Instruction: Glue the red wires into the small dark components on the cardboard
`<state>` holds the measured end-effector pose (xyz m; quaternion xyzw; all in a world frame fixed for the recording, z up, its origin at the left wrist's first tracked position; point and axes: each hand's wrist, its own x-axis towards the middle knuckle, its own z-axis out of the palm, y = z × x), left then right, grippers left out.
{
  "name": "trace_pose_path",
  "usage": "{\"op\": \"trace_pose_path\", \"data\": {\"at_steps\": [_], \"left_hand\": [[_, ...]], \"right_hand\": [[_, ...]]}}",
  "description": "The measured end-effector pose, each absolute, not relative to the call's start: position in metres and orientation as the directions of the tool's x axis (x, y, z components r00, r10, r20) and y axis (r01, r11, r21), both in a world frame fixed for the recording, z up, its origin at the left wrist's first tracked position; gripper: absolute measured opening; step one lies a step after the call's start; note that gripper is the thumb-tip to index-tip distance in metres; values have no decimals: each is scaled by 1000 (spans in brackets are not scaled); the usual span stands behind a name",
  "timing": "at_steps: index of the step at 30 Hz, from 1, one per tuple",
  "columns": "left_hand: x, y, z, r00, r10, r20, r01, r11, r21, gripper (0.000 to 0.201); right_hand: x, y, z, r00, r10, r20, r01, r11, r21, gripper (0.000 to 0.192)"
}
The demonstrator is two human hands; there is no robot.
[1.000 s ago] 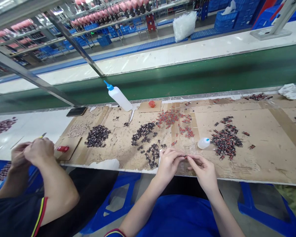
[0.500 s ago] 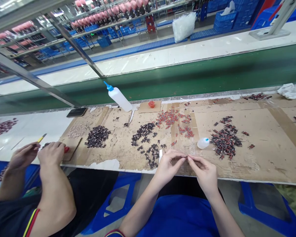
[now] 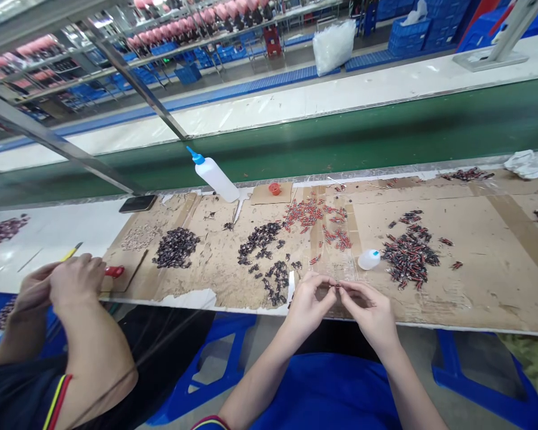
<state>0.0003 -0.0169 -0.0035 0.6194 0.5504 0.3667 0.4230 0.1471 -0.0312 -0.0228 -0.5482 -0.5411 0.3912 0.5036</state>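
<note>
At the near edge of the cardboard-covered table, my left hand [image 3: 308,303] and my right hand [image 3: 371,306] meet fingertip to fingertip. Between them they pinch a tiny dark reddish part [image 3: 338,285], mostly covered by the fingers. Just beyond my right hand a small white bottle [image 3: 368,260] with a blue tip lies on its side. To its right is a heap of red-and-black pieces [image 3: 410,257]. Ahead of my left hand lie scattered red pieces [image 3: 305,215], with small black parts [image 3: 277,280] to the left.
A co-worker's hands [image 3: 74,280] work at the left, near a yellow-handled tool [image 3: 72,251] and a red object [image 3: 114,272]. Farther back are a large white squeeze bottle [image 3: 217,180], a phone [image 3: 137,203], a red cap [image 3: 274,189] and a crumpled white cloth [image 3: 524,164].
My fingertips have shifted slightly around the tiny part, with both hands still meeting in the same place. The co-worker's hands have moved left and closer together.
</note>
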Motion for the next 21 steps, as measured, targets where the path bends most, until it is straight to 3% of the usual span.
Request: {"op": "trace_pose_path", "data": {"at_steps": [7, 21], "left_hand": [[19, -16, -7, 195, 981, 16, 250, -66, 966, 13], [27, -17, 0, 215, 976, 42, 271, -101, 957, 10]], "right_hand": [[165, -34, -19, 209, 978, 13, 126, -13, -992, 23], [169, -38, -5, 199, 971, 133, 256, 80, -963, 15]]}}
